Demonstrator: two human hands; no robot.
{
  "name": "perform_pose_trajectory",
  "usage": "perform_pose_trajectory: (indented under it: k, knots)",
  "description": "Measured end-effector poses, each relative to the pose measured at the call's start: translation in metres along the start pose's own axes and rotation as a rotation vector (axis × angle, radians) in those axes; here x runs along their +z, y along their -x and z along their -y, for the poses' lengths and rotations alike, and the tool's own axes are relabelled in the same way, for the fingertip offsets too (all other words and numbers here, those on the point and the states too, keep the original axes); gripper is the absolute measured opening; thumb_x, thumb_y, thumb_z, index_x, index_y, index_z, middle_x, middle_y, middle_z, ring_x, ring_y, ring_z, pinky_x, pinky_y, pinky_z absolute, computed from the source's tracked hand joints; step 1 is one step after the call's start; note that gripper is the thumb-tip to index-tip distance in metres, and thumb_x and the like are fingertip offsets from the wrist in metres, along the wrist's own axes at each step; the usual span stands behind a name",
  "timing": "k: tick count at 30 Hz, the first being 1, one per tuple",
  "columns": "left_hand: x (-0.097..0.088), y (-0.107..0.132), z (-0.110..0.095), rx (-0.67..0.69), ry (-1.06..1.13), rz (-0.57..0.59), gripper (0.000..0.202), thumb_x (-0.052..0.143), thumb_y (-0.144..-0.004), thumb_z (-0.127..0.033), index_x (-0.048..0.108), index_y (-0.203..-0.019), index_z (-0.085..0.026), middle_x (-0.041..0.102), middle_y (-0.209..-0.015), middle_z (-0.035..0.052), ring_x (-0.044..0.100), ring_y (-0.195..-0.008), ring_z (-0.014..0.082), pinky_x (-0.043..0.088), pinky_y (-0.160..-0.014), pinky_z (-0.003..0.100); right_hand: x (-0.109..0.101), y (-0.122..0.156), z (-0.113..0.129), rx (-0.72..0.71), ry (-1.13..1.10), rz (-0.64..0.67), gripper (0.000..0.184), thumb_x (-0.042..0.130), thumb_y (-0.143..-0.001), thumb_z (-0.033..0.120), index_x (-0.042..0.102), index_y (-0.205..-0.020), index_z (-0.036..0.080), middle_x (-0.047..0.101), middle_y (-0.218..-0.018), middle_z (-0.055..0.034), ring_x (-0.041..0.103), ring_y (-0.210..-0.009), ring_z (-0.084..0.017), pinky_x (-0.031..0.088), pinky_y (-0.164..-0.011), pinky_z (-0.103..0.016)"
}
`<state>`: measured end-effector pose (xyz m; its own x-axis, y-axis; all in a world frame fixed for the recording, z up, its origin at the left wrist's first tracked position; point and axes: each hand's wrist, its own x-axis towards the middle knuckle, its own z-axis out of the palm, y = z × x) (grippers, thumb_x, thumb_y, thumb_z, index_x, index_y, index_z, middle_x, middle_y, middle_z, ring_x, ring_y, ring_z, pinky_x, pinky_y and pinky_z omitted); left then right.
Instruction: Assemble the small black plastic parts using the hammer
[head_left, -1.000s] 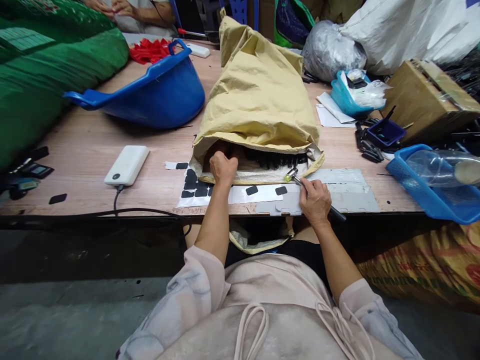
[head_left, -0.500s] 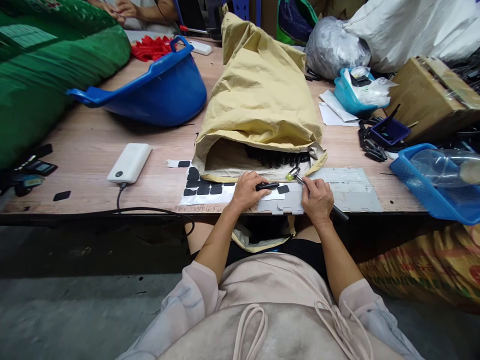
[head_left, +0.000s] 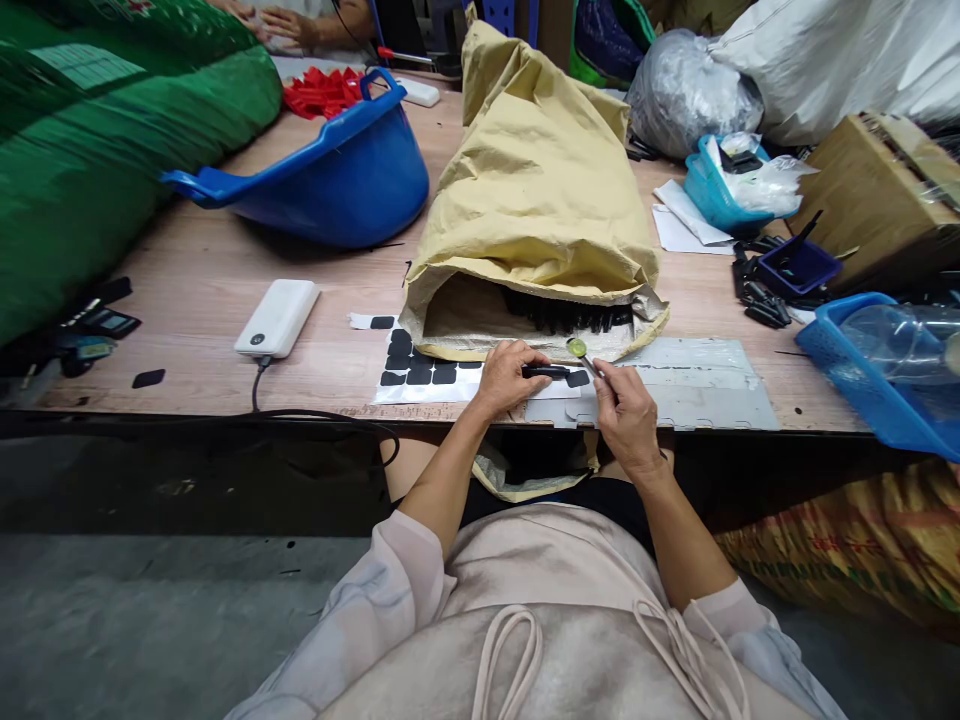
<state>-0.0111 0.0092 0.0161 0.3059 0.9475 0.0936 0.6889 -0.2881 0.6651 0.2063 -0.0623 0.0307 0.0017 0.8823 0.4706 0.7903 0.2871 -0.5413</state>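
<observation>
My left hand (head_left: 511, 376) is closed on a slim black stick-like piece (head_left: 546, 371), held low over the table edge. In my right hand (head_left: 628, 412) is a small hammer (head_left: 589, 363); its yellow-green face is turned upward, just right of the black piece's tip. A grey board (head_left: 697, 385) lies beneath my hands. Left of them, a white sheet (head_left: 411, 395) carries rows of black rounded stickers (head_left: 420, 375). Beyond both hands gapes the mouth of a yellow paper sack (head_left: 555, 190), with many black pieces (head_left: 570, 312) inside.
To the left stand a blue basin (head_left: 352, 180), a white power bank (head_left: 277, 318) with a cable, and a green sack (head_left: 150, 130). On the right are a blue basket (head_left: 862, 370), a small purple tray (head_left: 799, 268) and a carton (head_left: 877, 200). Another person's hands (head_left: 289, 25) show at the back.
The hammer has turned in my right hand, so its yellow-green face shows upward, and that hand has rotated. My left hand keeps the black piece. The whole view has shifted slightly.
</observation>
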Motion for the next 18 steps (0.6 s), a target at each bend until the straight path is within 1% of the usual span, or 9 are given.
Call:
perform_pose_trajectory:
  k: [3, 7, 12, 16, 18]
  knots:
    - [0.001, 0.0, -0.002, -0.016, -0.013, -0.006, 0.024, 0.082, -0.084, -0.037, 0.081, -0.106, -0.029, 0.07, -0.101, 0.0024, 0.057, -0.108, 0.0271, 0.041, -0.101, 0.041, 0.003, 0.002, 0.012, -0.001, -0.106, 0.062, 0.035, 0.047, -0.107, 0.03, 0.069, -0.133, 0.025, 0.072, -0.107, -0.0072, 0.068, -0.096, -0.02, 0.055, -0.09, -0.033]
    - [0.002, -0.001, -0.002, -0.028, -0.009, -0.007, 0.021, 0.081, -0.086, -0.037, 0.081, -0.106, -0.029, 0.07, -0.101, 0.0027, 0.056, -0.108, 0.0275, 0.041, -0.099, 0.041, 0.001, 0.002, 0.019, -0.01, -0.131, 0.066, 0.036, 0.046, -0.107, 0.028, 0.069, -0.135, 0.026, 0.072, -0.107, -0.007, 0.068, -0.095, -0.019, 0.056, -0.088, -0.032]
    - [0.001, -0.002, -0.001, -0.022, 0.008, 0.004, 0.019, 0.082, -0.085, -0.036, 0.081, -0.103, -0.03, 0.07, -0.102, 0.0019, 0.056, -0.108, 0.0265, 0.04, -0.101, 0.041, 0.001, 0.005, 0.023, -0.067, -0.044, 0.046, 0.038, 0.045, -0.108, 0.027, 0.067, -0.139, 0.028, 0.069, -0.101, -0.0065, 0.067, -0.093, -0.019, 0.055, -0.085, -0.03]
    - [0.001, -0.002, -0.002, -0.031, -0.005, 0.003, 0.017, 0.083, -0.085, -0.037, 0.081, -0.101, -0.03, 0.07, -0.102, 0.0014, 0.056, -0.107, 0.0256, 0.04, -0.1, 0.04, 0.01, 0.01, 0.017, -0.103, 0.076, 0.096, 0.039, 0.045, -0.106, 0.022, 0.07, -0.136, 0.027, 0.066, -0.093, -0.0051, 0.065, -0.087, -0.018, 0.053, -0.078, -0.026]
    - [0.001, -0.002, -0.003, -0.038, -0.003, 0.002, 0.018, 0.082, -0.085, -0.037, 0.081, -0.102, -0.03, 0.07, -0.102, 0.0011, 0.056, -0.107, 0.0255, 0.04, -0.099, 0.04, 0.011, 0.011, 0.014, -0.106, 0.101, 0.1, 0.039, 0.045, -0.106, 0.021, 0.071, -0.135, 0.027, 0.065, -0.091, -0.0046, 0.064, -0.086, -0.017, 0.052, -0.076, -0.025]
